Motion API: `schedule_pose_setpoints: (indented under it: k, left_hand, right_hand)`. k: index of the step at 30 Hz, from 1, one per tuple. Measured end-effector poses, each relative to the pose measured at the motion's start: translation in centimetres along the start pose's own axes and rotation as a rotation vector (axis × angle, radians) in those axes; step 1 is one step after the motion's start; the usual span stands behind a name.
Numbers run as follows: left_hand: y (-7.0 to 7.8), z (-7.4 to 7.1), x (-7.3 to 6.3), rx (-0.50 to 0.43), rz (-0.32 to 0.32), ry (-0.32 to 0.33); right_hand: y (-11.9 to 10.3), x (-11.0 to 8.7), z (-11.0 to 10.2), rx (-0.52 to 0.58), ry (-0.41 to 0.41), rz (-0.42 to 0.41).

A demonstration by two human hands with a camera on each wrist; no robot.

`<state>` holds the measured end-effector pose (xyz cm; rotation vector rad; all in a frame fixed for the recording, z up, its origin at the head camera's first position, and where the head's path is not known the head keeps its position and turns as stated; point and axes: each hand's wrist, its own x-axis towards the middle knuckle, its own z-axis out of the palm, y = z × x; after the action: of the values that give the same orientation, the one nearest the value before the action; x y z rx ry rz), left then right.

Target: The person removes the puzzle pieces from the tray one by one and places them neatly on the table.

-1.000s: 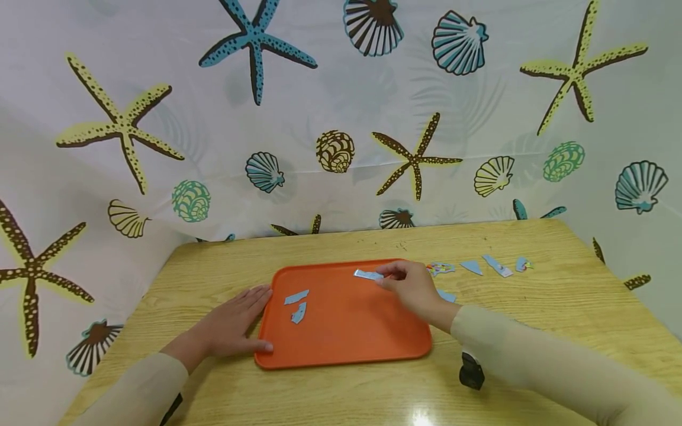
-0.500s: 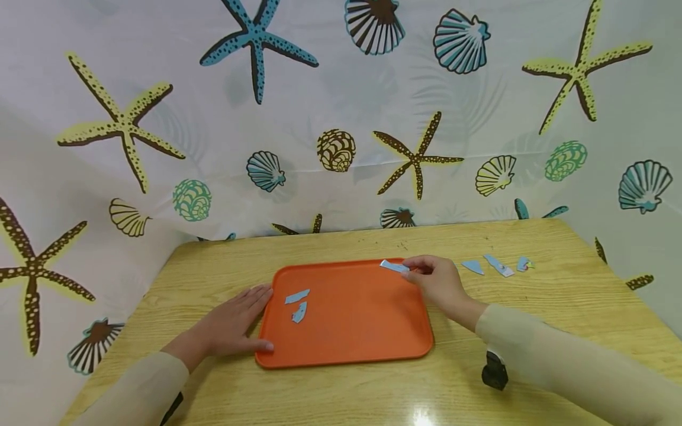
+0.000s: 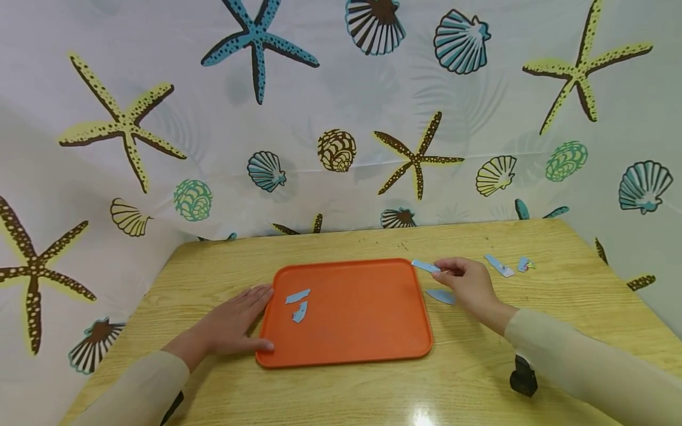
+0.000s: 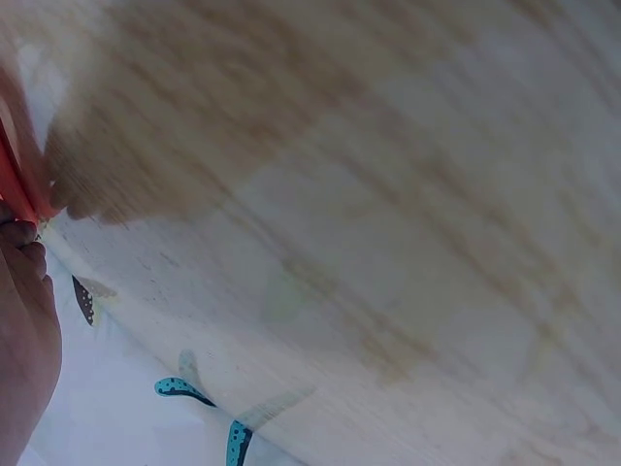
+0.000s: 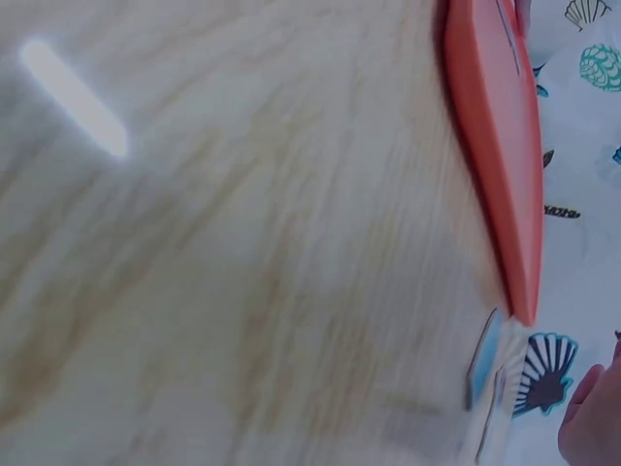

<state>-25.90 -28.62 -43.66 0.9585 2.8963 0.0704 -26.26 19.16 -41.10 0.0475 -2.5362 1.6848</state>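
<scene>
My right hand (image 3: 471,287) pinches a narrow light-blue paper strip (image 3: 425,266) between thumb and fingers, just past the tray's far right corner. Below the strip a pointed blue piece (image 3: 440,296) lies on the table beside the tray; the right wrist view shows this blue piece (image 5: 483,359) near the tray's end. My left hand (image 3: 234,322) lies with straight fingers along the left rim of the orange tray (image 3: 362,313), thumb over its near left corner. Inside the tray, toward the left, are a blue strip (image 3: 297,296) and a small torn-looking blue piece (image 3: 300,312).
Right of my right hand, a blue strip with a pale end (image 3: 499,265) and a small blue piece with coloured print (image 3: 524,264) lie on the wooden table (image 3: 341,393). A white cloth (image 3: 330,204) printed with starfish and shells hangs behind the table.
My right hand has carried the blue strip rightward from over the tray to beyond its far right corner. The left hand and the two pieces in the tray stay where they were.
</scene>
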Motion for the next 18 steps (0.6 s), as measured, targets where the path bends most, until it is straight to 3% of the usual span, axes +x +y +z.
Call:
schedule_pose_setpoints:
  k: [12,18]
  left_hand:
    - [0.0,0.0,0.1,-0.015,0.001,0.001]
    - [0.0,0.0,0.1,-0.006,0.004,0.003]
  right_hand:
    - [2.8,-1.0,-3.5,-0.105,0.043,0.005]
    - [4.0,-1.6,-4.7,-0.095,0.026,0.058]
